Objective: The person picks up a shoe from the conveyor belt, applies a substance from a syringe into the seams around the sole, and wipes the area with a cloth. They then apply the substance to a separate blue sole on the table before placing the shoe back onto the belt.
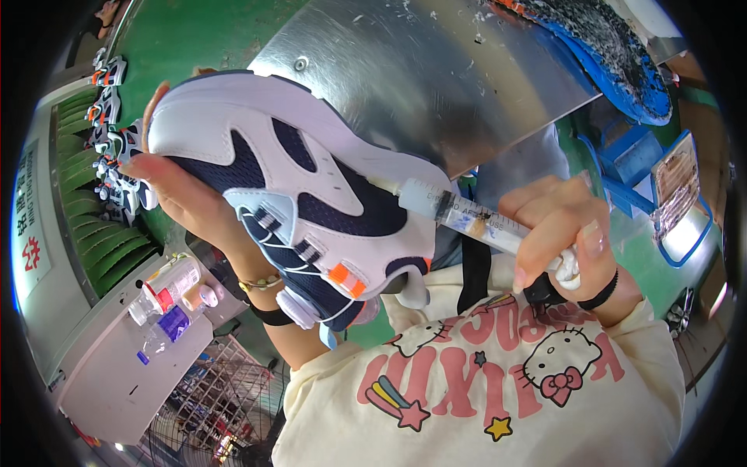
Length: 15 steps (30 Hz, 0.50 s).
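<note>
A white and navy sneaker with orange tabs and a pale toggle cord is held up in front of me, turned on its side. My left hand grips it by the toe, thumb on the upper, other fingers mostly hidden behind the sole. In my right hand is a clear plastic syringe, its barrel slanting toward the shoe. The syringe's tip meets the sneaker's side near the line where upper and midsole join; whether it touches I cannot tell. The right fingers wrap the plunger end, partly hiding it.
Beyond the shoe lies a shiny metal plate on a green surface. Several similar sneakers line the far left. Plastic bottles stand on a pale shelf at lower left, above a wire cage. A blue metal frame stands right.
</note>
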### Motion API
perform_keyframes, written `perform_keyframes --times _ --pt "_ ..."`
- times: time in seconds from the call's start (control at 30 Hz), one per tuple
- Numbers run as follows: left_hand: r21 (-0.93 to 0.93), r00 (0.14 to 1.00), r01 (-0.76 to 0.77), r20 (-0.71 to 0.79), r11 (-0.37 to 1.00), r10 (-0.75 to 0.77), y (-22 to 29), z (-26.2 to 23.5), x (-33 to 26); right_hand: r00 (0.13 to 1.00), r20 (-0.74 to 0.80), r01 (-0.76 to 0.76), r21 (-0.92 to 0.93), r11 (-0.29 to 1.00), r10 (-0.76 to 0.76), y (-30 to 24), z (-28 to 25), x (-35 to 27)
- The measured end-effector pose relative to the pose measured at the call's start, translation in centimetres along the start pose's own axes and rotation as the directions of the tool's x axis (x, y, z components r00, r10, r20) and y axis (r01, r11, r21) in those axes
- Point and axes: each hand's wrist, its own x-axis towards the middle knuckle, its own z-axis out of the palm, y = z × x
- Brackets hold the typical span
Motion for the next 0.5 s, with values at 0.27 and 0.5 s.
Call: perform_keyframes --times 0.27,0.5 --pt "0.003 0.988 0.155 -0.012 0.988 -0.155 -1.7 0.1 -1.3 0.999 -0.017 -0.028 -0.038 0.999 0.028 -0.5 -1.0 -1.4" --pt "0.001 0.952 0.303 -0.040 0.953 -0.303 -1.6 -0.6 -2.3 0.999 -0.024 -0.029 -0.048 0.998 0.028 -0.6 -1.3 -2.0"
